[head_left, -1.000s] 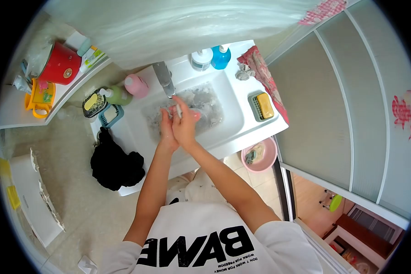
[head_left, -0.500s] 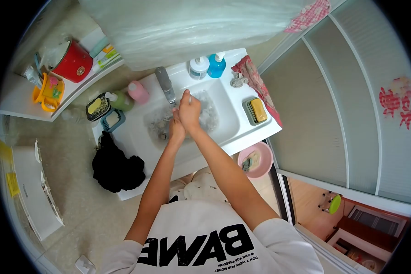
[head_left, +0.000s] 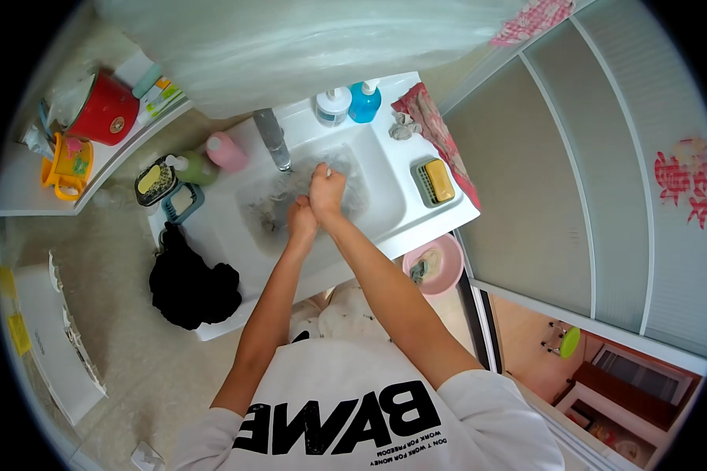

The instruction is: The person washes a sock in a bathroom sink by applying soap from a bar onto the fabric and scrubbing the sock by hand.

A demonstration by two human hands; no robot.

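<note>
Over the white sink (head_left: 389,196), my left hand (head_left: 301,217) and my right hand (head_left: 327,188) are pressed together, both with fingers curled closed. A small pale bit shows at the top of my right hand; whatever the hands grip is mostly hidden, and I cannot make it out. Below them, cloudy water (head_left: 352,188) fills part of the basin. Dark, greyish cloth (head_left: 265,213) seems to lie in it, left of my hands. The grey faucet (head_left: 270,135) stands just beyond my hands.
A black garment (head_left: 188,282) hangs over the sink's left corner. Behind the basin stand a pink bottle (head_left: 226,151), a white pump bottle (head_left: 333,106) and a blue one (head_left: 364,102). Yellow soap (head_left: 439,180) sits at right, above a pink basin (head_left: 445,271) on the floor.
My hands have closed up, the fingers now curled where they were more stretched out, and my right hand sits slightly lower. The whole view has shifted a little.
</note>
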